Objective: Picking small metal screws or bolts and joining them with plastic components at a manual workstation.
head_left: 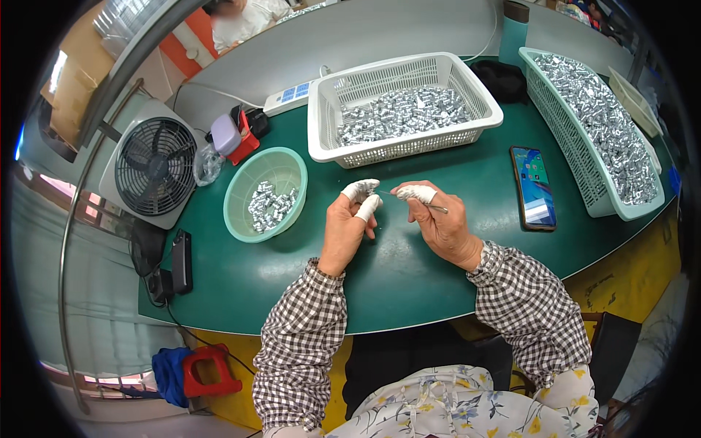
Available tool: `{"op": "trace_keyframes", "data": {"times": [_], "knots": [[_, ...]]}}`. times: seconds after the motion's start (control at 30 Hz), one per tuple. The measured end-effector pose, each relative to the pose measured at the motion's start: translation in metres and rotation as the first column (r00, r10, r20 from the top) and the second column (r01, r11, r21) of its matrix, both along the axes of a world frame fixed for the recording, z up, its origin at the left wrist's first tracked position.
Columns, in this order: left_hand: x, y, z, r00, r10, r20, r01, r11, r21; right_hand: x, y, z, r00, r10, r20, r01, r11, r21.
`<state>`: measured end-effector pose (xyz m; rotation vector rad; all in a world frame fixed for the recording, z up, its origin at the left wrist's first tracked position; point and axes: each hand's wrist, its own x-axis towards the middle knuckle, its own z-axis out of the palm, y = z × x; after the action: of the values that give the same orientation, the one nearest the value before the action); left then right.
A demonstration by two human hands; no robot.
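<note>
My left hand [349, 223], its thumb and forefinger wrapped in white covers, pinches over the green table at the middle. What sits between those fingertips is too small to make out. In my right hand [445, 223], also with a white-covered finger, is a slim metal pick [437, 209], its thin tip pointing at the left fingertips. A white basket [409, 150] of small silvery metal parts [405, 113] stands beyond both hands. Left of my left hand, a light green bowl [239, 197] holds fewer of the same parts.
A long pale green basket [562, 139] heaped with metal parts stands at the right. Nearer lies a phone [533, 188]. A fan [155, 166], a black device [181, 261] and a power strip [287, 98] line the left and back. A bottle [514, 36] stands behind; another person [248, 22] sits across.
</note>
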<state>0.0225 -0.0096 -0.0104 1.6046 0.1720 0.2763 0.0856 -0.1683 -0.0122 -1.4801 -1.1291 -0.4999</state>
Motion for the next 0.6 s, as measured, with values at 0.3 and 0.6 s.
{"op": "trace_keyframes", "data": {"times": [0.3, 0.6], "knots": [[-0.0013, -0.0056, -0.0028, 0.998, 0.059, 0.020, -0.062, 0.969, 0.240, -0.0006, 0.0013, -0.0041, 1.000, 0.018, -0.003, -0.018, 0.998, -0.058], [-0.0021, -0.0072, -0.0034, 0.990, 0.055, 0.128, -0.102, 0.914, 0.393, -0.0007, 0.0021, -0.0047, 1.000, 0.011, -0.028, -0.013, 0.997, -0.073]]}}
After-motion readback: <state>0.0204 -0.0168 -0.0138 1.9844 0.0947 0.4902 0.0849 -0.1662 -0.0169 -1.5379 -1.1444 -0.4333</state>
